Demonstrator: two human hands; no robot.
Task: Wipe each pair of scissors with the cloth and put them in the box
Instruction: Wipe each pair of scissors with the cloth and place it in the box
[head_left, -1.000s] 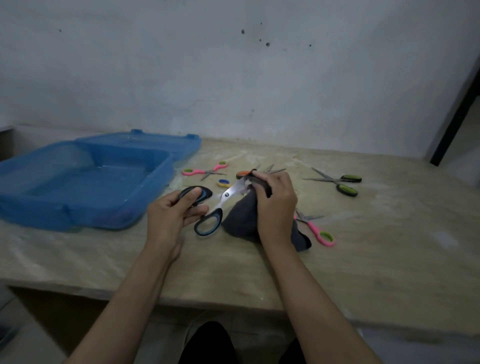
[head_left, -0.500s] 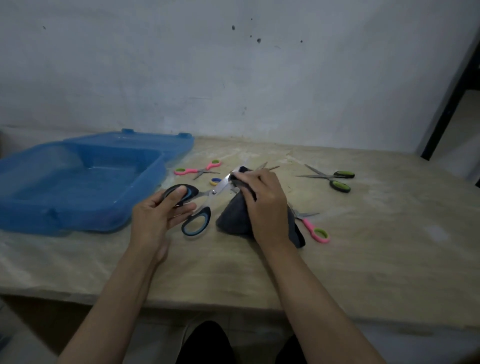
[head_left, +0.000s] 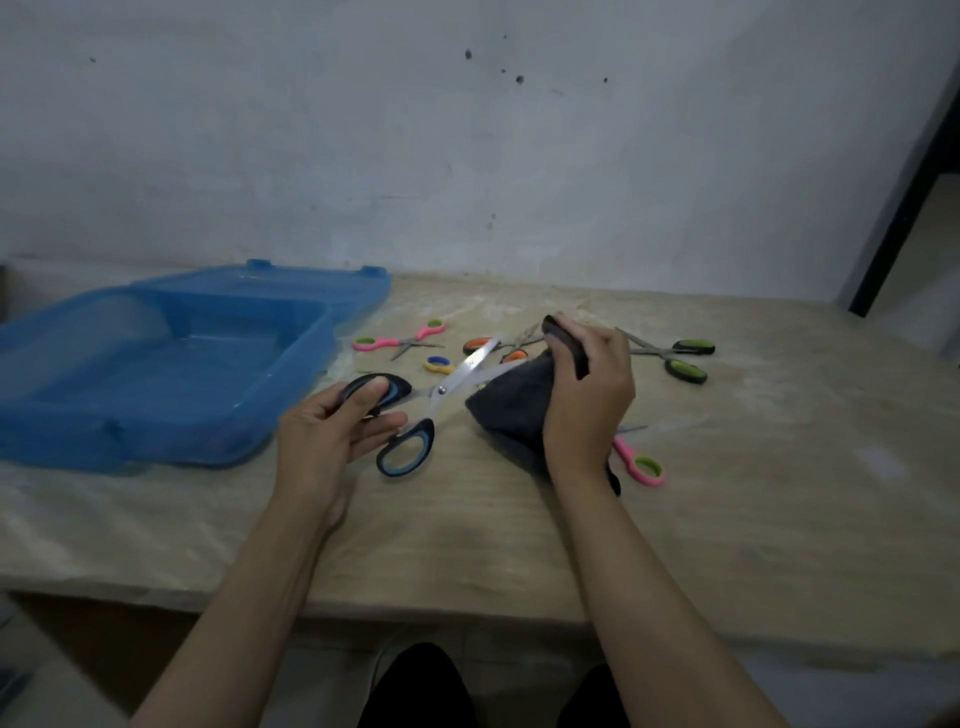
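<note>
The large black-and-blue scissors (head_left: 410, 410) are held open by their upper handle in the curled fingers of the left hand (head_left: 332, 441), just right of the blue box (head_left: 156, 358), which appears empty. The dark cloth (head_left: 514, 410), gripped in the right hand (head_left: 587, 400), has been drawn from near the pivot out along one blade toward its tip. This pair's wipe seems nearly done, with boxing next.

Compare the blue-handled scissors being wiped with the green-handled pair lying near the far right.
The blue-handled scissors look larger; the green-handled scissors look smaller. The blue pair is held by the left hand; the green pair lies untouched on the table. Both have their blades open.
</note>
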